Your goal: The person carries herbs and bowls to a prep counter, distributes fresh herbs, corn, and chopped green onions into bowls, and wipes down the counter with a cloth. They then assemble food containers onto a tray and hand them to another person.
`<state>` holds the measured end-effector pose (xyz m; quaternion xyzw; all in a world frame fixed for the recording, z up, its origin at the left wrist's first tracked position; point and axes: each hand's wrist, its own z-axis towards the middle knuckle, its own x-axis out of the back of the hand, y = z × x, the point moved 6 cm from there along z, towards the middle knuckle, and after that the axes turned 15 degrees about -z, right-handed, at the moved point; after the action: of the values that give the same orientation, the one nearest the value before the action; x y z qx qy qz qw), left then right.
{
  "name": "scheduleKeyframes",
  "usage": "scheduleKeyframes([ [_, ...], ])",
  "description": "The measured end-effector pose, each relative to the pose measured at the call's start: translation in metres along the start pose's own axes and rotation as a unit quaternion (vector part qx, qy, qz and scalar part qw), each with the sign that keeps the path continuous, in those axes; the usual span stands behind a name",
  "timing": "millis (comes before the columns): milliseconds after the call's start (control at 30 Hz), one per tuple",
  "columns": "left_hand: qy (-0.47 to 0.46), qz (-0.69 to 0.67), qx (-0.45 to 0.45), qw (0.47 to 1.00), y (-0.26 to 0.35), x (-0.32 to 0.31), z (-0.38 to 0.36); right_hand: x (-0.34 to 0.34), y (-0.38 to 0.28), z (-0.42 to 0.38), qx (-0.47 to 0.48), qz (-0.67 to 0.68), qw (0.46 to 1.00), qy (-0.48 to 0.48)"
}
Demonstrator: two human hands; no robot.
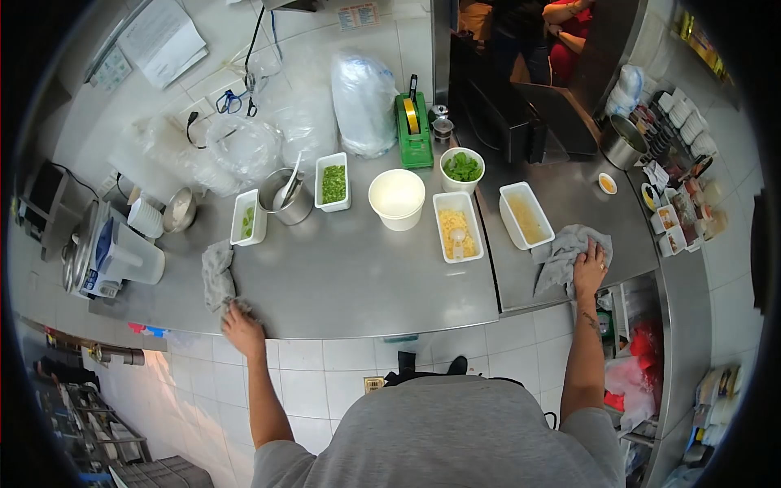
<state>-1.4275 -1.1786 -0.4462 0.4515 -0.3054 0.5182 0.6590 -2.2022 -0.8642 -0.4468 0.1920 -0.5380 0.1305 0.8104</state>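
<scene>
My left hand (pixel 242 325) grips the near end of a grey cloth (pixel 216 275) at the front left edge of the steel counter (pixel 350 276). My right hand (pixel 589 271) lies flat, fingers spread, on a second grey cloth (pixel 561 254) on the right part of the counter, just in front of a white tub of pale food (pixel 526 215). Both arms reach out wide from my body.
Along the back of the counter stand white tubs of chopped greens (pixel 333 182), yellow food (pixel 457 225) and a little green food (pixel 248 217), a white bowl (pixel 396 198), a cup of leaves (pixel 462 167), a metal pot (pixel 287 198) and a green tape dispenser (pixel 413 126). Another person stands behind the far right.
</scene>
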Motion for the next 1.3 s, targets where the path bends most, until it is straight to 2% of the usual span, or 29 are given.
scheduleKeyframes([
  [33, 0.017, 0.009, -0.014, 1.0, -0.005, 0.006, 0.002, 0.0, -0.002, -0.002, 0.001, 0.005, 1.0, 0.01],
  [133, 0.024, -0.075, 0.051, 0.996, -0.014, 0.022, 0.013, 0.005, -0.012, -0.017, 0.014, 0.028, 0.999, 0.039],
  [167, 0.076, -0.103, 0.006, 0.992, -0.017, 0.021, 0.019, 0.01, -0.021, -0.028, 0.025, 0.041, 0.998, 0.047],
  [267, 0.061, -0.087, -0.008, 0.994, 0.057, 0.046, 0.025, 0.047, -0.054, -0.071, 0.061, 0.103, 0.99, 0.076],
  [300, 0.023, -0.061, 0.003, 0.998, 0.072, 0.041, 0.025, 0.054, -0.061, -0.083, 0.074, 0.124, 0.986, 0.082],
  [400, 0.025, -0.014, -0.077, 0.997, 0.107, 0.021, 0.013, 0.076, -0.076, -0.104, 0.102, 0.171, 0.976, 0.092],
  [433, -0.009, 0.002, -0.041, 0.999, 0.108, 0.009, 0.009, 0.08, -0.075, -0.112, 0.11, 0.181, 0.973, 0.09],
  [533, -0.033, 0.034, -0.026, 0.999, 0.106, -0.016, -0.004, 0.084, -0.08, -0.122, 0.168, 0.215, 0.961, 0.049],
  [567, -0.033, 0.033, -0.042, 0.998, 0.105, -0.021, -0.006, 0.091, -0.085, -0.127, 0.191, 0.207, 0.956, 0.079],
  [667, -0.048, -0.02, -0.04, 0.998, 0.101, -0.023, -0.005, 0.098, -0.105, -0.138, 0.237, 0.204, 0.949, 0.05],
  [800, -0.06, 0.018, -0.062, 0.996, 0.096, -0.026, -0.008, 0.108, -0.13, -0.138, 0.277, 0.291, 0.916, 0.02],
  [833, -0.062, 0.023, -0.066, 0.996, 0.097, -0.026, -0.01, 0.093, -0.132, -0.132, 0.241, 0.381, 0.886, -0.111],
  [867, -0.063, 0.029, -0.07, 0.995, 0.098, -0.026, -0.011, 0.076, -0.133, -0.128, 0.197, 0.459, 0.833, -0.239],
  [900, -0.073, 0.031, -0.063, 0.995, 0.098, -0.026, -0.01, 0.062, -0.133, -0.127, 0.146, 0.524, 0.757, -0.362],
  [1000, -0.072, 0.031, -0.07, 0.995, 0.098, -0.025, -0.011, 0.049, -0.097, -0.098, -0.004, 0.65, 0.663, -0.371],
  [1067, -0.069, 0.033, -0.071, 0.994, 0.099, -0.025, -0.011, 0.063, -0.061, -0.068, -0.12, 0.679, 0.679, -0.252],
  [1133, -0.068, 0.038, -0.072, 0.994, 0.101, -0.026, -0.011, 0.105, -0.03, -0.037, -0.075, 0.716, 0.651, -0.241],
  [1200, -0.066, 0.045, -0.068, 0.995, 0.1, -0.026, -0.012, 0.113, -0.003, -0.004, -0.052, 0.713, 0.67, -0.198],
  [1300, -0.073, 0.047, -0.059, 0.994, 0.101, -0.026, -0.011, 0.065, 0.028, 0.037, 0.015, 0.528, 0.842, -0.114],
])
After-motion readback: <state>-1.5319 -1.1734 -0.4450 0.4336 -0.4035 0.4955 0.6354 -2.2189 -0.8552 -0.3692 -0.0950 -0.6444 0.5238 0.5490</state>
